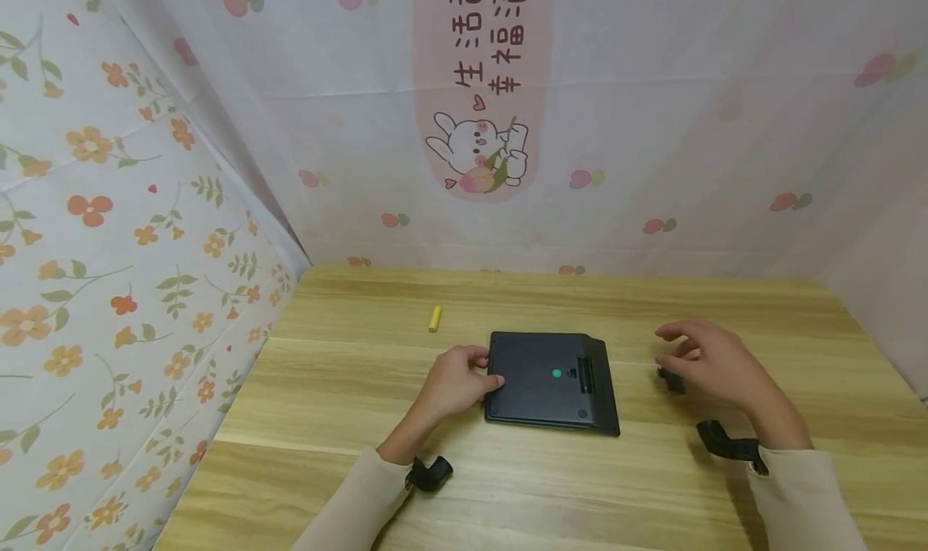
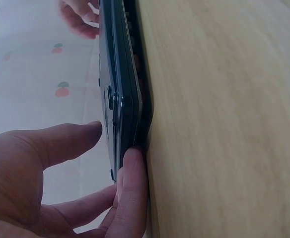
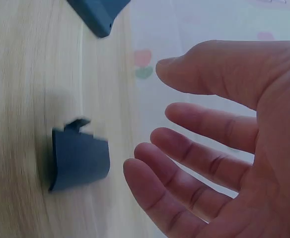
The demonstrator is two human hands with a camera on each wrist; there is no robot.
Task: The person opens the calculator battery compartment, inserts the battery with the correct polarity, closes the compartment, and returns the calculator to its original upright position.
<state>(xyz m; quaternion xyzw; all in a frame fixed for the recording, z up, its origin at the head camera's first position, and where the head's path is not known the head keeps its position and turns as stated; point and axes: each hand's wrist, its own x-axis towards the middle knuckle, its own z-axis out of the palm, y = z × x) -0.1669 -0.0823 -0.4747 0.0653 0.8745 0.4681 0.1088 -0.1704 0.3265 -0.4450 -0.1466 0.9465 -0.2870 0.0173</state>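
A black calculator (image 1: 532, 382) lies face down on the table, a green dot sticker and an uncovered battery slot (image 1: 586, 375) on its back. Rows of keys show along its underside in the left wrist view. My left hand (image 1: 458, 379) holds its left edge, thumb over the back and fingertips (image 2: 134, 163) at the rim close to the wood. To the right of the calculator, my right hand (image 1: 714, 366) hovers with fingers loosely bent and nothing in them. Just below it on the table is a small black battery cover (image 3: 80, 161) with a clip tab.
A yellow battery (image 1: 435, 318) lies on the wooden table (image 1: 326, 398) behind the left hand. Patterned cloth (image 1: 362, 132) hangs along the back edge, and flowered cloth (image 1: 130, 253) borders the left. Black wrist mounts (image 1: 431, 474) stick out from both sleeves.
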